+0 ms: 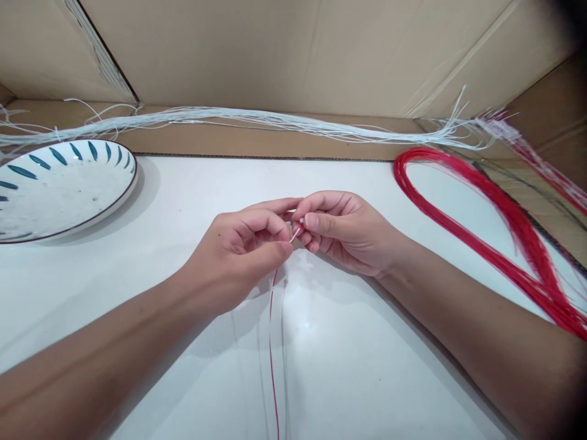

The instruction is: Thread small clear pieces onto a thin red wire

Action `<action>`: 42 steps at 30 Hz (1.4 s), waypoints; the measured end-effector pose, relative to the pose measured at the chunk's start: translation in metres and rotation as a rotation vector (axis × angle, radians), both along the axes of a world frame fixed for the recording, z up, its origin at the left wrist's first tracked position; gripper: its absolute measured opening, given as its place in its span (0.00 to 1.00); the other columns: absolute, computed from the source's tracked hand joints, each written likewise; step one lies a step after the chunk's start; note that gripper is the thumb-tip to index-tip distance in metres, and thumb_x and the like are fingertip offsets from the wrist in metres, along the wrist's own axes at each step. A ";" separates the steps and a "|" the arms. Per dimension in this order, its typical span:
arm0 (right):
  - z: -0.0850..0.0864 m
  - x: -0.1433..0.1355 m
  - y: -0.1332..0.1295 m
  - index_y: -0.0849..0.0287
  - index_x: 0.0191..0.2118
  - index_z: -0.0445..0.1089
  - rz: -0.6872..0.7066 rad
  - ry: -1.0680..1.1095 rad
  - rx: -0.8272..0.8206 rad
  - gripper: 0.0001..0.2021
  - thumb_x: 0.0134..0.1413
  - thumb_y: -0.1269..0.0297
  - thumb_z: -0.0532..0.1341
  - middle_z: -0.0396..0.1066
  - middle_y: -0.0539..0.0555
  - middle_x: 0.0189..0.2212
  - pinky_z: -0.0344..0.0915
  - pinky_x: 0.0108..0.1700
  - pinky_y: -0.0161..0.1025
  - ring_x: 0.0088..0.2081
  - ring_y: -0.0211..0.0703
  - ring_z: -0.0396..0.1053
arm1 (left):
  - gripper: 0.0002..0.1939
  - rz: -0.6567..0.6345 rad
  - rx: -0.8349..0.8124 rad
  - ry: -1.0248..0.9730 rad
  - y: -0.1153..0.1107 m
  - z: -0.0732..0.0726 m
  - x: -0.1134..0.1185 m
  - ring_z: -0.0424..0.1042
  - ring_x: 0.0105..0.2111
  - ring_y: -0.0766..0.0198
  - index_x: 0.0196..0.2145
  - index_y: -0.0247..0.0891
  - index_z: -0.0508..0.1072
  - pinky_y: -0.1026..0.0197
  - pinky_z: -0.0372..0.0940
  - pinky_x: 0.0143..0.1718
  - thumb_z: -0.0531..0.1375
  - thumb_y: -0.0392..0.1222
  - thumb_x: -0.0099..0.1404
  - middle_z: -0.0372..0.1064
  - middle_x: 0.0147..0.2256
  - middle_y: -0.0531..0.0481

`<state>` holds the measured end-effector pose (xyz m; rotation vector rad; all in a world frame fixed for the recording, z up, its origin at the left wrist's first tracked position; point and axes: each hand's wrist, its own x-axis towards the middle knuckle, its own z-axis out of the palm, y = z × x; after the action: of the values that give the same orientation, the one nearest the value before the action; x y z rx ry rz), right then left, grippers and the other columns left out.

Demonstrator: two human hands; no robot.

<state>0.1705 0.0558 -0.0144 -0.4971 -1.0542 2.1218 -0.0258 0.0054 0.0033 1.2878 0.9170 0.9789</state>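
Observation:
My left hand (252, 244) pinches a thin red wire (271, 324) between thumb and forefinger, close to its upper end. A short white piece (296, 234) shows at that end, just past the left fingertips. From the left hand the wire hangs down and leaves the view at the bottom. My right hand (342, 229) is closed in a pinch on a tiny whitish bead-like piece (301, 220), right beside the white end. Whether the wire passes into this piece, I cannot tell. The fingertips of both hands nearly touch above the white tabletop (206, 379).
At the left stands a white plate (68, 183) with dark green leaf strokes and small bits in it. A looped bundle of red wires (458, 220) lies at the right. White strands (257, 119) stretch along the back, before a cardboard wall (275, 55).

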 end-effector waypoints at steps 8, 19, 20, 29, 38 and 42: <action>0.002 -0.001 -0.001 0.65 0.34 0.81 -0.004 -0.025 0.013 0.03 0.54 0.72 0.74 0.81 0.51 0.28 0.76 0.33 0.24 0.27 0.30 0.78 | 0.08 0.002 -0.009 0.009 0.000 0.002 0.000 0.77 0.52 0.54 0.26 0.36 0.75 0.62 0.71 0.35 0.65 0.34 0.63 0.73 0.59 0.43; 0.004 0.000 -0.002 0.63 0.33 0.81 -0.014 -0.070 0.008 0.04 0.52 0.70 0.75 0.80 0.51 0.27 0.75 0.32 0.24 0.26 0.30 0.76 | 0.08 0.010 0.001 0.013 0.000 0.002 0.002 0.72 0.59 0.48 0.26 0.37 0.75 0.55 0.72 0.46 0.64 0.34 0.63 0.74 0.59 0.43; 0.004 0.000 -0.002 0.63 0.33 0.81 -0.015 -0.067 0.012 0.04 0.53 0.70 0.75 0.80 0.51 0.27 0.75 0.32 0.24 0.26 0.30 0.76 | 0.08 0.011 -0.001 0.009 0.000 0.002 0.002 0.72 0.60 0.48 0.26 0.37 0.75 0.54 0.72 0.49 0.64 0.34 0.64 0.75 0.58 0.43; 0.004 -0.001 -0.002 0.63 0.33 0.81 -0.023 -0.064 0.021 0.04 0.52 0.71 0.75 0.80 0.51 0.27 0.75 0.32 0.24 0.26 0.30 0.76 | 0.09 0.036 -0.007 0.017 -0.001 0.002 0.002 0.75 0.56 0.52 0.26 0.38 0.75 0.49 0.69 0.57 0.64 0.33 0.64 0.77 0.55 0.44; 0.004 0.000 -0.002 0.63 0.33 0.81 -0.021 -0.062 0.028 0.03 0.53 0.70 0.74 0.80 0.51 0.27 0.75 0.32 0.24 0.27 0.29 0.76 | 0.08 0.034 -0.024 -0.010 -0.001 0.003 0.004 0.79 0.41 0.59 0.26 0.37 0.75 0.50 0.71 0.51 0.64 0.33 0.63 0.78 0.53 0.44; 0.005 -0.001 -0.003 0.62 0.33 0.81 -0.024 -0.079 0.035 0.04 0.53 0.69 0.74 0.80 0.50 0.28 0.75 0.32 0.24 0.27 0.29 0.76 | 0.09 0.040 -0.012 -0.021 -0.001 0.003 0.004 0.78 0.41 0.59 0.25 0.37 0.74 0.51 0.71 0.48 0.64 0.33 0.63 0.79 0.52 0.43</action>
<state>0.1696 0.0530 -0.0097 -0.5785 -1.1219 2.0741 -0.0215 0.0049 0.0062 1.2511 0.9342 1.0147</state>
